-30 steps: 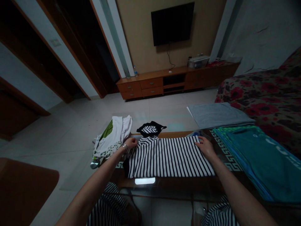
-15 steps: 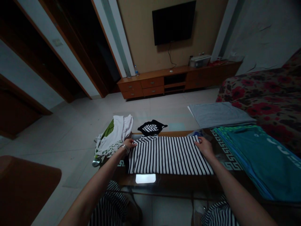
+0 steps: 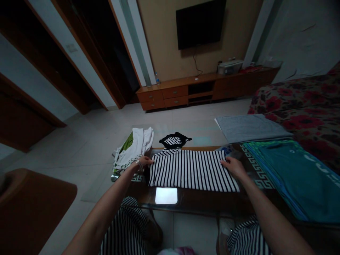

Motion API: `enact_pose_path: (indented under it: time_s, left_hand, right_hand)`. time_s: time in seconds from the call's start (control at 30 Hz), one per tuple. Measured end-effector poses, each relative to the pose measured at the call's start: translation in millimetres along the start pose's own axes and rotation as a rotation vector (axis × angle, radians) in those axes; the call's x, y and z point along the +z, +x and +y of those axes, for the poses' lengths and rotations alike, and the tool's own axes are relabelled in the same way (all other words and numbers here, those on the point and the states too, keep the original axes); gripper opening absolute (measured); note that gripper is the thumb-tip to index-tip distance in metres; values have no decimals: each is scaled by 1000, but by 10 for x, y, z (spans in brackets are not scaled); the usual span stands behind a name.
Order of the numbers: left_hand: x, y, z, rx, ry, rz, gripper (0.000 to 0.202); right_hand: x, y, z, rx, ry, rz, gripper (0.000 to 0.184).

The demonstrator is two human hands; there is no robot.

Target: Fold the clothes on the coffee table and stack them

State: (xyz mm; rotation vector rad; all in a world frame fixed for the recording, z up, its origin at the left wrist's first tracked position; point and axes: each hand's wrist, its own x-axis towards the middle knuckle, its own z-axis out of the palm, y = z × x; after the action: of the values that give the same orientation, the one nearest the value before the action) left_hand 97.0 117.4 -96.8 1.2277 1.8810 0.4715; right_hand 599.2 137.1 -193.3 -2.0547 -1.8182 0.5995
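A black-and-white striped shirt [image 3: 193,170] lies flat, folded into a long strip across the glass coffee table. Its black neck part [image 3: 174,140], with stripes showing in the opening, hangs over the table's far edge. My left hand [image 3: 144,162], a bracelet at the wrist, pinches the shirt's left edge. At the opposite end, the fingers of my right hand [image 3: 233,166] are closed on the right edge near the far corner. A heap of white and green clothes [image 3: 136,145] lies just beyond my left hand.
Folded teal clothing [image 3: 297,173] and a folded grey cloth [image 3: 252,127] lie on the right. A bright white reflection shows on the glass table [image 3: 202,203]. A brown seat [image 3: 39,202] stands at left, a flowered sofa [image 3: 302,102] at right, a TV cabinet [image 3: 175,94] beyond.
The view has shifted slightly, and the shirt's near edge lies a little farther from me, showing more of the white reflection. Both hands keep their hold on its ends.
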Motion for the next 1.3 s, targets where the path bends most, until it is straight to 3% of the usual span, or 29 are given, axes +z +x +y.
enact_pose_path:
  time_s: [0.17, 0.5, 0.83, 0.97, 1.07, 1.3]
  left_hand:
    - [-72, -188, -11, -25, 109, 9, 35]
    - [115, -424, -74, -38, 303, 73, 26]
    - [185, -554, -89, 4, 363, 83, 30]
    - [163, -527, -200, -12, 376, 139, 21]
    - [179, -491, -289, -18, 377, 200, 15]
    - [297, -595, -454, 52, 271, 323, 18]
  right_hand:
    - [11, -45, -4, 61, -88, -19, 24]
    - [-77, -226, -99, 62, -149, -21, 38]
    - [-142, -830, 131, 34, -181, -143, 30]
    - [-169, -1007, 230, 72, -179, -139, 21]
    - [-196, -1086, 271, 101, -138, -154, 26]
    - [-99, -1262, 281, -59, 37, -138, 23]
